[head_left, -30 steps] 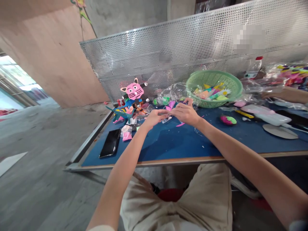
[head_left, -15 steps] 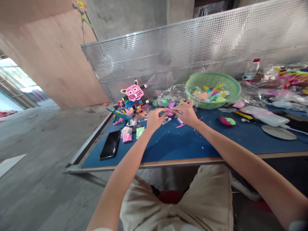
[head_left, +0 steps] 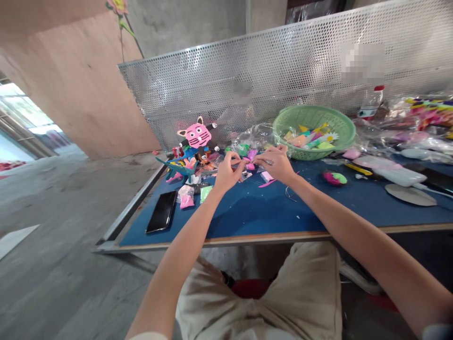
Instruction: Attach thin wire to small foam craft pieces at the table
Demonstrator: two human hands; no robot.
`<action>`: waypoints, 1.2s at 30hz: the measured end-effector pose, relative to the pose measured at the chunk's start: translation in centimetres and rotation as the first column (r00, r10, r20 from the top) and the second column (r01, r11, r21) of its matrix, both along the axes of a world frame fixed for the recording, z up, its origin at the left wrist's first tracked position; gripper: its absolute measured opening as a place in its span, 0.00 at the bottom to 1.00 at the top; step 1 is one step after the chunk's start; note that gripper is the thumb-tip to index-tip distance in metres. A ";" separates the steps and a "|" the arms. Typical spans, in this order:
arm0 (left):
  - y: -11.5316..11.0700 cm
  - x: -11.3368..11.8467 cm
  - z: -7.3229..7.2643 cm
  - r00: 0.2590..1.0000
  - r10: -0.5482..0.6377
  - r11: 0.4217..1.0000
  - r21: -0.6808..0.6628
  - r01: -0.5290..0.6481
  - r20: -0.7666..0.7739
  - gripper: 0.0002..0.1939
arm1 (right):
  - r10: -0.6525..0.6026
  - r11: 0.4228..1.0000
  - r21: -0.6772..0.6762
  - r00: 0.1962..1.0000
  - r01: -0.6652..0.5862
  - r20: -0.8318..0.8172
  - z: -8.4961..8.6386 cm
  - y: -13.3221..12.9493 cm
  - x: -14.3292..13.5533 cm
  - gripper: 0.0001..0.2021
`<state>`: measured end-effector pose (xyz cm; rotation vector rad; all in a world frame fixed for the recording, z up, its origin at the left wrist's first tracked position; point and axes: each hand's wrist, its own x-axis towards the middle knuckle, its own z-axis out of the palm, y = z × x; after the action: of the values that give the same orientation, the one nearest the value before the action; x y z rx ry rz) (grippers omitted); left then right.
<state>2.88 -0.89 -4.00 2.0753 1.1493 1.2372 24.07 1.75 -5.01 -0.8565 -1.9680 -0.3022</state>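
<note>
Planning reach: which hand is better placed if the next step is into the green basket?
Likely the right hand: it is closer to the green basket, while the left hand is farther left. Whether either holds something is too small to tell.

The desk (head_left: 255, 212) was blue with a pale brown edge. The basket (head_left: 316, 113) was light green, the phone (head_left: 161, 212) black, the trousers (head_left: 307, 276) beige. The cat face (head_left: 198, 134) was pink with black stripes and white eyes. The metal screen (head_left: 283, 61) was silver, dotted with holes. The bottle cap (head_left: 379, 88) was red; one lump (head_left: 332, 178) was magenta and bright green.
</note>
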 end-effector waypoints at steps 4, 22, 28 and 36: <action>0.4 -1.0 0.9 0.982 -0.190 0.969 -0.160 0.186 -0.006 0.22 | -0.005 0.996 0.091 0.984 -0.012 0.181 0.6 -0.7 0.6 0.15; 0.3 -2.9 2.3 0.906 -0.414 0.858 -0.368 0.358 -0.086 0.22 | 0.005 0.950 0.295 0.948 -0.104 0.318 0.7 -1.8 -0.4 0.12; -0.2 -2.1 1.8 0.944 -0.254 0.966 -0.098 0.238 -0.209 0.17 | -0.014 0.971 0.232 0.965 -0.049 0.263 0.8 -2.0 -0.8 0.10; 0.0 -0.7 1.3 0.729 0.281 0.916 0.401 -0.010 -0.624 0.16 | -0.045 0.991 0.132 0.996 0.035 0.076 0.2 -1.6 -1.7 0.11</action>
<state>2.15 -0.90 -2.70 2.9219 1.4943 0.8022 22.33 0.16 -4.79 -0.8113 -1.9810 -0.4893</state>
